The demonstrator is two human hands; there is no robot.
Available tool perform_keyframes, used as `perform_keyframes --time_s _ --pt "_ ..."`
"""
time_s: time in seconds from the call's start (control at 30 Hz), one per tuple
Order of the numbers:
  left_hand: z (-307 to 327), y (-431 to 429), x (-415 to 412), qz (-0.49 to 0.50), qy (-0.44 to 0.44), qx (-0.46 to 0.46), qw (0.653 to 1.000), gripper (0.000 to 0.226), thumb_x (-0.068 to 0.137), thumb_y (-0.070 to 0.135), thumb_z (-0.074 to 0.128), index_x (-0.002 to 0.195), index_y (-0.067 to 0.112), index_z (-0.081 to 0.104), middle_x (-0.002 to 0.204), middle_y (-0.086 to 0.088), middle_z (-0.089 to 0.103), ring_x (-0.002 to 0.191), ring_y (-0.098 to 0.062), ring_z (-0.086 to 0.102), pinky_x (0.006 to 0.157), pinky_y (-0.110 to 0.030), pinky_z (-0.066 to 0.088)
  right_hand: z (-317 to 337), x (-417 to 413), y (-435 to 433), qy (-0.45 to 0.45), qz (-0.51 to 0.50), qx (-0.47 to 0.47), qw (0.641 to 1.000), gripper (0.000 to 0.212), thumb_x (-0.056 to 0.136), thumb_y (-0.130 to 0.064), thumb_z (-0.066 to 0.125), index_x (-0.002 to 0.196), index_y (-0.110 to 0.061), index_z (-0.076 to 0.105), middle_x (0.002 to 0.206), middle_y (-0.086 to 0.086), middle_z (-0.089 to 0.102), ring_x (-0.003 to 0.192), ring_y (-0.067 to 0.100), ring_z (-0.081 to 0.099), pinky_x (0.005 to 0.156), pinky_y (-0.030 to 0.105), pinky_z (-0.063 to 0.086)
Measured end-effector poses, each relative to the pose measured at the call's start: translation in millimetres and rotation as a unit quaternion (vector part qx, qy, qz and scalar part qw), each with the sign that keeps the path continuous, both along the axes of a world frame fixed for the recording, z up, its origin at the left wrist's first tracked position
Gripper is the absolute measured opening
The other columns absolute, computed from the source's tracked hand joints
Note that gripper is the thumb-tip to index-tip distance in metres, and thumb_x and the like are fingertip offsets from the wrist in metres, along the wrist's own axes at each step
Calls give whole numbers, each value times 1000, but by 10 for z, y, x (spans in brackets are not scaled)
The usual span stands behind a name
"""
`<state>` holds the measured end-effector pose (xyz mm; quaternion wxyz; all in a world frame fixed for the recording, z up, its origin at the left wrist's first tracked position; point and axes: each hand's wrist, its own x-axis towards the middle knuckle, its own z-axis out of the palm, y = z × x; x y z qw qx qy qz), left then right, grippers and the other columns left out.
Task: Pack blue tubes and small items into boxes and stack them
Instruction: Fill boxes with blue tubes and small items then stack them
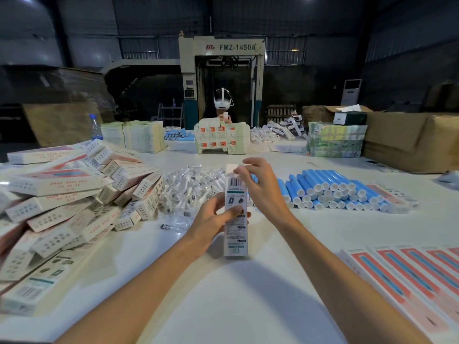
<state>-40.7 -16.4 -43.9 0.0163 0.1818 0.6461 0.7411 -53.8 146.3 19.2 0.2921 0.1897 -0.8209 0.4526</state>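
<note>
Grips upright box (235,240) with left hand (211,219), pinches top flap (232,168) with right hand (262,187); risks creasing flap by tucking askew, or toppling box.

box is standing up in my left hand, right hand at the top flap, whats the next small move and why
Probably fold the top flap down and tuck it in with the right hand while the left hand steadies the box. The flap stands open above the box's upper end and the right fingers pinch it.
</note>
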Motion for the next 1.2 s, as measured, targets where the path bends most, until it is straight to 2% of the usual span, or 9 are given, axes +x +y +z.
perform_keyframes --time_s 0.17,0.33,0.43,0.6,0.8,0.93,1.0,1.1,1.2 --pt "16 -13 -35 22 1 24 999 48 91 11 81 135 10 63 128 -14 73 121 -43 69 106 -68 51 -165 66 13 -96 63 -174 978 31 105 -27 59 135 -29 55 115 -6 68 99 2 68 72 12 52" --pt "30 -29 -33 18 21 44 999 79 82 9 82 142 41 41 123 -17 75 114 -39 72 91 -53 62 -314 90 1 -85 141 -214 963 35 102 -25 67 135 -32 61 120 1 72 108 12 71 83 26 60" --pt "49 -60 -16 -3 55 27 998 88 89 4 79 149 54 37 128 -19 73 119 -40 70 94 -58 60 -343 81 28 -84 148 -200 965 31 103 -28 66 134 -32 65 119 -2 73 108 13 70 84 28 60" --pt "52 -108 -18 -17 78 -36 996 83 93 6 78 155 47 39 129 -17 72 121 -41 69 98 -63 59 -392 90 48 -97 143 -188 967 23 105 -27 63 126 -20 68 115 2 73 103 18 70 88 32 60" --pt "50 -120 -13 -9 99 -94 991 72 89 26 86 146 42 46 127 -7 75 121 -28 72 99 -42 60 -398 20 102 -123 126 -121 977 18 106 -29 58 116 -17 67 110 1 73 103 15 69 93 36 58" --pt "65 -123 -9 -28 85 -105 990 72 87 29 88 142 49 47 129 -4 75 122 -22 71 95 -34 60 -333 44 134 -169 153 -214 950 38 109 -42 49 104 -15 75 99 1 79 94 14 74 82 23 57" --pt "74 -115 8 -47 77 -106 990 73 87 25 88 143 47 48 128 -7 75 121 -24 71 92 -34 61 -295 21 181 -172 142 -245 943 36 109 -35 52 97 -8 74 93 7 79 89 21 75 79 28 59" --pt "80 -115 34 -70 64 -105 990 73 86 23 87 143 45 48 126 -12 74 120 -29 71 91 -40 61 -283 -10 255 -167 128 -237 949 22 104 -24 63 109 -3 60 91 10 79 89 30 76 81 41 61" --pt "90 -129 58 -82 53 -108 989 76 84 23 87 147 41 46 127 -12 73 121 -30 70 93 -44 61 -275 -20 313 -196 144 -240 940 25 101 -18 66 121 -7 56 92 12 80 89 29 77 81 40 63"
